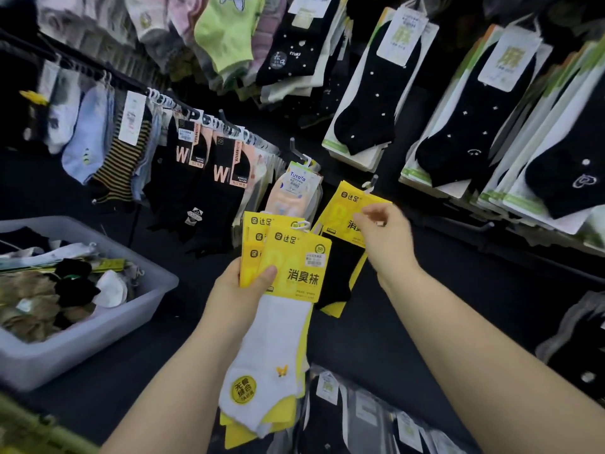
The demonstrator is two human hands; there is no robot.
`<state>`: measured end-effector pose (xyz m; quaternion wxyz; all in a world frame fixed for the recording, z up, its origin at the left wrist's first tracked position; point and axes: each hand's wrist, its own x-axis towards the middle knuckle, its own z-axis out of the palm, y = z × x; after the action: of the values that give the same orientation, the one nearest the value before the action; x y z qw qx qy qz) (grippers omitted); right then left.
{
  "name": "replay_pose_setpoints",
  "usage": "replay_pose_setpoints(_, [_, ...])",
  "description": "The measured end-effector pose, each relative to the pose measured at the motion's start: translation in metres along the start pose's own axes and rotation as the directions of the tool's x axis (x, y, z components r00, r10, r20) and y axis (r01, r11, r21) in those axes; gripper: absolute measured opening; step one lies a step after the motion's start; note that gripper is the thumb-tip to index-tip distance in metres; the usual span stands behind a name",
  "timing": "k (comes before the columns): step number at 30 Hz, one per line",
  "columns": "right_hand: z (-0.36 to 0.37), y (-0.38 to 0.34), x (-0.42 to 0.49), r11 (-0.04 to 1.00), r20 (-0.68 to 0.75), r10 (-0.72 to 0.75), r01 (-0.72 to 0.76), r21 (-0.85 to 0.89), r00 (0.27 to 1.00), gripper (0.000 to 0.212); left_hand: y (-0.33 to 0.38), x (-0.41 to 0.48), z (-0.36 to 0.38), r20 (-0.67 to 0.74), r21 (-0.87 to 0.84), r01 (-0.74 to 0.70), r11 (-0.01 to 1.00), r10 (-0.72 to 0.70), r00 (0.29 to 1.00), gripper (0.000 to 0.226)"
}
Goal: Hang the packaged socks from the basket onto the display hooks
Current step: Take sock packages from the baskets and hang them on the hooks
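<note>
Low at your far left: grey plastic basket (65, 348), holding a loose heap of socks in black, white and tan, with a few flat packs along its far side.

Above the basket: a rail of hanging socks. Pale blue sock (86, 139), then a yellow-and-black striped sock (122, 165), then black packs marked W (226, 181).

Centre: your left hand (242, 290) grips a fanned stack of yellow sock packs (294, 267), thumb pressed on the front card and fingers curled behind. The front pack shows a white sock with a small yellow butterfly, and it hangs down past your wrist. Further yellow cards peek out behind it on the left.

Just above the stack: a peach pack (294, 188) hangs from a hook.

Right of centre: your right hand (386, 234) pinches the top edge of one more yellow pack (340, 208), this one with a black sock inside. Thumb and forefinger are closed on the card. The pack is tilted, its white hanger loop up at the tip of a display hook (373, 180). You cannot tell whether the loop is on the hook. Its lower left part sits behind the stack.

Right: black dotted socks (370, 103) on white-and-green cards, hung in overlapping rows.

Lower right: dark socks in clear bags (360, 414).
</note>
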<state>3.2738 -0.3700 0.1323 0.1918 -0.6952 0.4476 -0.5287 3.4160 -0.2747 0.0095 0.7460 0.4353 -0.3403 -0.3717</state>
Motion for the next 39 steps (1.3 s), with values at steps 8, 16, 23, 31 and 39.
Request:
replay_pose_setpoints(8, [-0.002, -0.009, -0.046, 0.999, 0.294, -0.044, 0.044, 0.004, 0.955, 0.026, 0.002, -0.013, 0.017, 0.151, -0.149, 0.076, 0.986, -0.054, 0.987, 0.021])
replay_pose_setpoints(16, [-0.025, -0.003, -0.024, 0.963, 0.119, 0.096, -0.122, 0.239, 0.988, 0.012, 0.005, -0.011, 0.013, 0.043, -0.056, -0.015, 0.998, 0.017, 0.999, 0.015])
replay_pose_setpoints(23, [-0.019, -0.013, 0.031, 0.99, -0.019, 0.076, -0.073, 0.119, 0.997, 0.019, 0.005, -0.005, -0.005, -0.082, 0.116, -0.109, 0.987, 0.119, 0.989, 0.014])
replay_pose_setpoints(31, [0.006, -0.003, 0.055, 0.972, -0.089, 0.206, -0.193, 0.133, 0.975, 0.02, 0.005, -0.001, -0.013, -0.075, 0.105, -0.063, 0.993, 0.071, 0.995, 0.013])
replay_pose_setpoints(39, [0.002, -0.003, -0.006, 0.994, 0.035, 0.017, -0.013, -0.111, 0.999, 0.027, 0.009, -0.007, -0.006, 0.01, 0.042, -0.01, 0.999, 0.01, 1.0, 0.012])
